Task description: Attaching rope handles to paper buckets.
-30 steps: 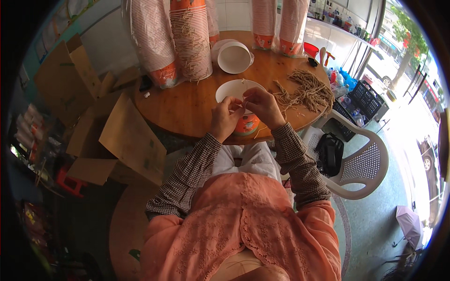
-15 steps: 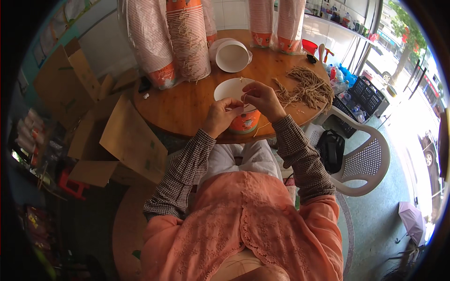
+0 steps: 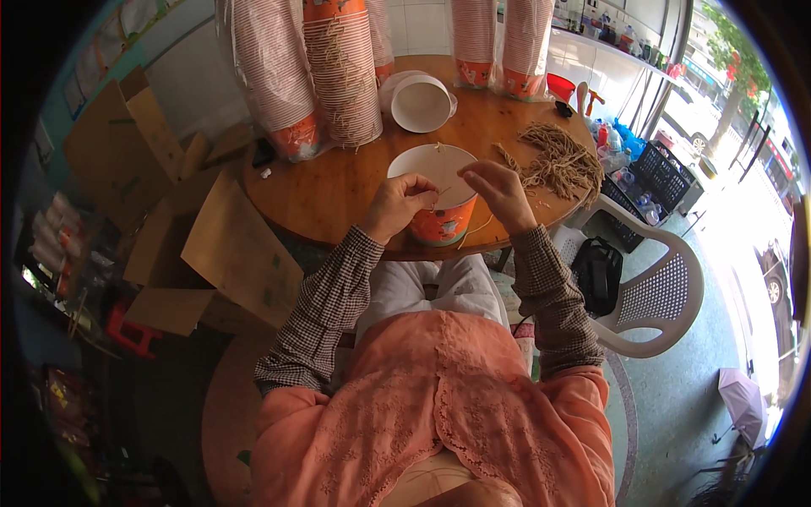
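Note:
An orange printed paper bucket (image 3: pixel 441 226) with a white inside stands upright at the table's near edge, its open mouth facing up. My left hand (image 3: pixel 399 205) is at the bucket's left front rim, thumb and forefinger pinched on a thin tan string (image 3: pixel 436 199). Over the right side of the rim, my right hand (image 3: pixel 500 193) holds its thumb and fingertips pressed together. Whatever is between those fingertips is too fine to make out. A loose strand hangs down the bucket's right side, below my right hand. Another bit of string shows at the far rim.
Tall stacks of wrapped paper buckets (image 3: pixel 340 80) stand at the back of the round wooden table (image 3: pixel 317 198). A white bucket (image 3: pixel 421 104) lies tipped before them. A tan string heap (image 3: pixel 559 160) lies right. Open cardboard boxes (image 3: pixel 241 245) are left, a white plastic chair (image 3: pixel 663 296) right.
My right hand has moved right, away from my left hand, which stays at the rim. The bucket's mouth is less covered now.

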A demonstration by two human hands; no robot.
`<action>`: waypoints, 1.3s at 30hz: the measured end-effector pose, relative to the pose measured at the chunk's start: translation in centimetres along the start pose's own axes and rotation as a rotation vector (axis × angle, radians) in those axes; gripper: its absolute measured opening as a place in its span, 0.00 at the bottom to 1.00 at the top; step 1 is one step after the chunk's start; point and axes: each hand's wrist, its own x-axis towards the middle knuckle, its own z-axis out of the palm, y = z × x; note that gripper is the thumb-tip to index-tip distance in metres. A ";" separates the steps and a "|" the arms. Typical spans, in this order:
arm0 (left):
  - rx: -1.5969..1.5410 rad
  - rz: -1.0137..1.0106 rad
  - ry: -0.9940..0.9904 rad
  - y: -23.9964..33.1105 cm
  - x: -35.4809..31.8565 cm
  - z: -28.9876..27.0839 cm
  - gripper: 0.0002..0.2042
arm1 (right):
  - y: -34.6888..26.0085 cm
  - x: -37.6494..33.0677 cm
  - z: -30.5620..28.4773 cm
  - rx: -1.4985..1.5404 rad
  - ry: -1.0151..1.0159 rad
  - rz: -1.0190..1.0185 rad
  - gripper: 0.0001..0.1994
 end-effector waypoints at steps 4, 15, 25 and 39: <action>0.013 -0.013 -0.032 0.4 -0.1 0.0 0.06 | -0.9 -0.8 0.7 -0.154 -0.065 -0.150 0.10; -0.009 -0.028 -0.041 0.6 -0.2 0.1 0.06 | -0.1 -0.4 1.1 -0.178 -0.071 -0.069 0.07; 0.247 0.009 -0.075 0.9 0.0 0.3 0.08 | 0.3 -0.5 2.8 -0.122 0.069 -0.040 0.08; 0.364 0.080 -0.018 0.0 0.2 -0.3 0.07 | 0.6 -0.1 2.1 0.188 0.181 0.024 0.06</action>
